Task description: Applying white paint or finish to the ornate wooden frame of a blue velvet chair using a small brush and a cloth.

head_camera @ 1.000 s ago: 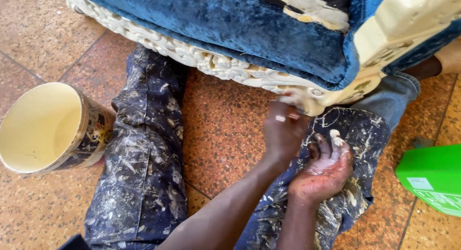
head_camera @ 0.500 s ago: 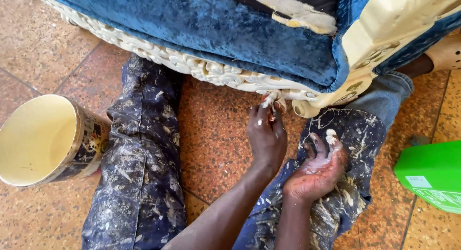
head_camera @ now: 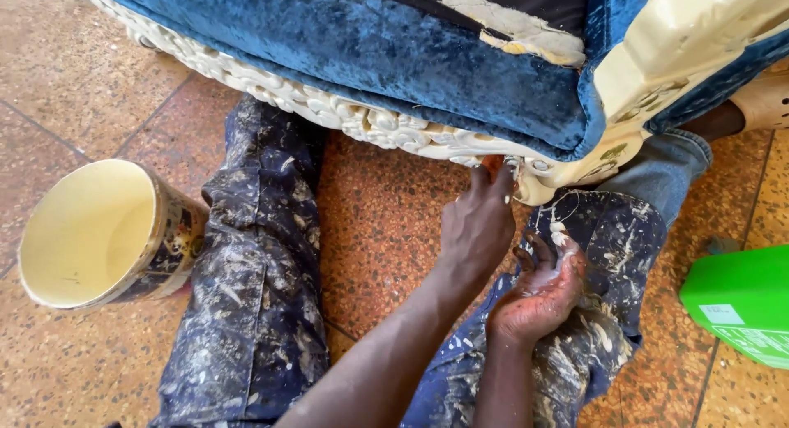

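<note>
Where the carved cream rail (head_camera: pixel 386 128) of the blue velvet seat (head_camera: pixel 394 58) overhangs the floor, the left hand (head_camera: pixel 477 223) reaches up from below, its fingers (head_camera: pixel 493 177) drawn together and pressed against the underside of the carving near the seat's right corner. Whether anything is pinched between those fingertips cannot be told.

Right hand (head_camera: pixel 538 292): rests palm-up on the right thigh, fingers loosely curled and apart, a smear of pale filler (head_camera: pixel 542 280) lying in the palm and a dab on one fingertip. It holds nothing else.

Carved rail: cream, scrolled relief, running from far left down to centre right, ending at a plain cream corner post (head_camera: pixel 682 42). Blue velvet above it is crushed and glossy; a torn cream strip (head_camera: pixel 526 38) shows at the far edge.

Room and edges: speckled orange-brown tiled floor (head_camera: pixel 386 239) lies bare between the two legs, directly beneath the rail. Paint-spattered dark trousers (head_camera: pixel 246 272) bound this gap at left and right. Little space remains between rail and right knee, where the left hand works.

Round tin (head_camera: pixel 107 231): lies on its side at left, just beside the left leg, its mouth open, cream-coated inside.

Green plastic container (head_camera: pixel 740 305): at the right edge, apart from the right knee.
</note>
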